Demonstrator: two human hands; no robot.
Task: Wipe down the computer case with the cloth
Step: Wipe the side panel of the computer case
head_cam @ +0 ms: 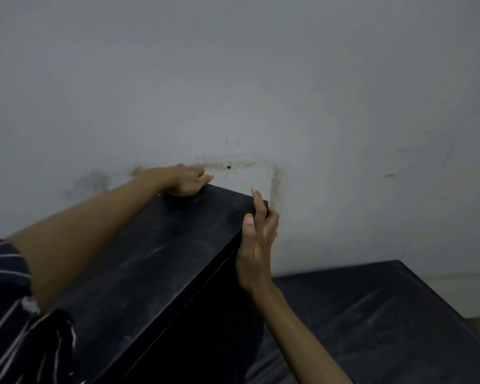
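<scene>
A black computer case (161, 261) stands tilted in front of me, its dusty upper panel facing up. My left hand (186, 181) grips the far left corner of the case, fingers curled over its edge. My right hand (257, 239) holds the far right corner from the side, with the thumb on the top edge and the fingers wrapped behind. No cloth shows in either hand or anywhere in view.
A dark table top (385, 322) lies under and to the right of the case, its right edge running to the bottom right. A grey wall (233, 79) with brown stains stands close behind. A striped sleeve (9, 314) fills the lower left.
</scene>
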